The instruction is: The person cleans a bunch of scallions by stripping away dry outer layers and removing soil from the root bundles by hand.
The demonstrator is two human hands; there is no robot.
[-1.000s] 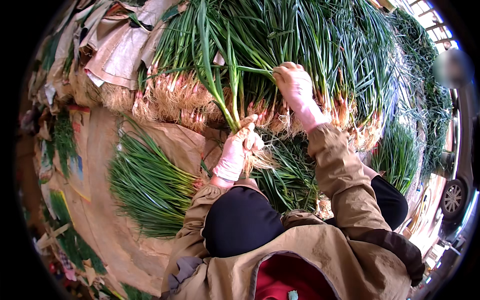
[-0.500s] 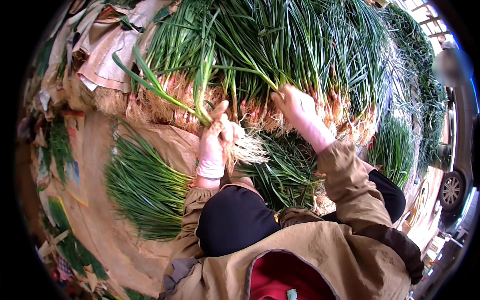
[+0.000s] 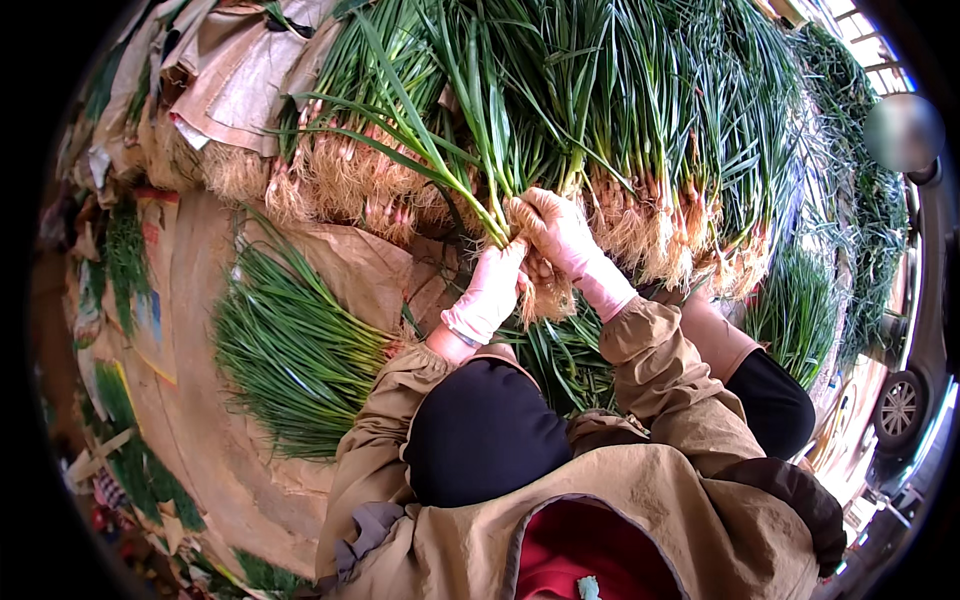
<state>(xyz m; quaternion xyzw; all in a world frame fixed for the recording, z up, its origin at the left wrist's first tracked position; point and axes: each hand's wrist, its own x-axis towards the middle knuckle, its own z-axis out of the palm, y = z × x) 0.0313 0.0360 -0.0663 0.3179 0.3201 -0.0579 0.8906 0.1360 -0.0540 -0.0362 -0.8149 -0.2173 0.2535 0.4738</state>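
Note:
My left hand (image 3: pixel 487 292) and my right hand (image 3: pixel 562 236) meet in front of me, both in pale pinkish gloves with stained fingers. Between them is a small bunch of green garlic (image 3: pixel 462 192), its leaves fanning up and to the left. The left hand's fingers close round the lower stems, while the right hand presses in beside them with curled fingers. Stringy tan roots (image 3: pixel 546 296) hang below the hands. Just beyond stands a dense row of green garlic (image 3: pixel 650 110), roots toward me. Part of the held stems is hidden by my fingers.
A tidy bundle of green garlic (image 3: pixel 290 350) lies at left on brown sheeting (image 3: pixel 220 440). Loose leaves (image 3: pixel 560 370) lie below my hands, between my knees. Folded sacking (image 3: pixel 235 100) covers plants at far left. A parked car (image 3: pixel 915 390) stands at far right.
My right hand has come left from the standing row to join the left hand. The left hand has moved right with its bunch, whose roots now hang downward instead of pointing right.

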